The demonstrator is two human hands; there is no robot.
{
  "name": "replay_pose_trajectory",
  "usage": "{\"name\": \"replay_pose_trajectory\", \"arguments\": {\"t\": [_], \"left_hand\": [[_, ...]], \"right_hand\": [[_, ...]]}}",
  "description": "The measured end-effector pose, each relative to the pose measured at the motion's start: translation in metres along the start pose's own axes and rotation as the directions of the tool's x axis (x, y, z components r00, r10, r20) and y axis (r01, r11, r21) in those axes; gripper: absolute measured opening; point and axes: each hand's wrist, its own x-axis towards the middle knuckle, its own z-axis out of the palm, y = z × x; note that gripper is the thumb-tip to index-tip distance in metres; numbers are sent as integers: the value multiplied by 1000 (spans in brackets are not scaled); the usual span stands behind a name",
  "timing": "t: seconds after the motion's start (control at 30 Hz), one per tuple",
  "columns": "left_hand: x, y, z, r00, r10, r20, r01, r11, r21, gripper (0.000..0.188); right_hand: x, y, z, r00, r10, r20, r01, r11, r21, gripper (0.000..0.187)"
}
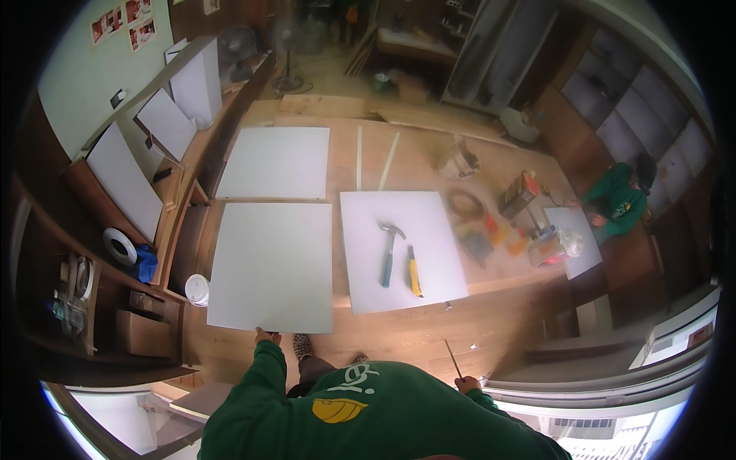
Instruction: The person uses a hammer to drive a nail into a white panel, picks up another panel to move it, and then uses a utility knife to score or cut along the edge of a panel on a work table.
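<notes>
My left hand [267, 336] is at the near edge of a large white panel [270, 264], its fingers closed on that edge and partly hidden beneath it. Off to the right and low, my right hand [467, 384] holds a thin dark stick [452, 359] that points up and away from me; its exact kind is too small to tell. On a second white panel [368, 230], right of the first, lie a claw hammer [388, 261] with a blue-green handle and a yellow utility knife [415, 273]. Another white panel [276, 162] lies farther back.
Two pale strips [359, 157] lie on the wooden table, near a bucket [458, 161] and a brown coil [467, 204]. A white tub [197, 290] stands left of the near panel. Across at the right, a person [618, 199] in green works by a white board [576, 239].
</notes>
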Motion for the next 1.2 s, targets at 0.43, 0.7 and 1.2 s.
{"name": "replay_pose_trajectory", "arguments": {"t": [0.43, 0.7, 1.2], "left_hand": [[99, 134, -95, 998, -5, -56, -1, 994, -113, 53], [121, 170, -126, 993, -73, 92, 74, 997, -10, 36], [-2, 424, 12, 584, -131, 801, -685, -610, 399, 66]], "right_hand": [[-45, -129, 57, 996, 64, -62, -63, 998, 27, 47], [-80, -248, 94, 995, -59, -84, 69, 990, 119, 46], [-96, -245, 124, 999, 44, 6, -43, 993, -114, 54]]}}
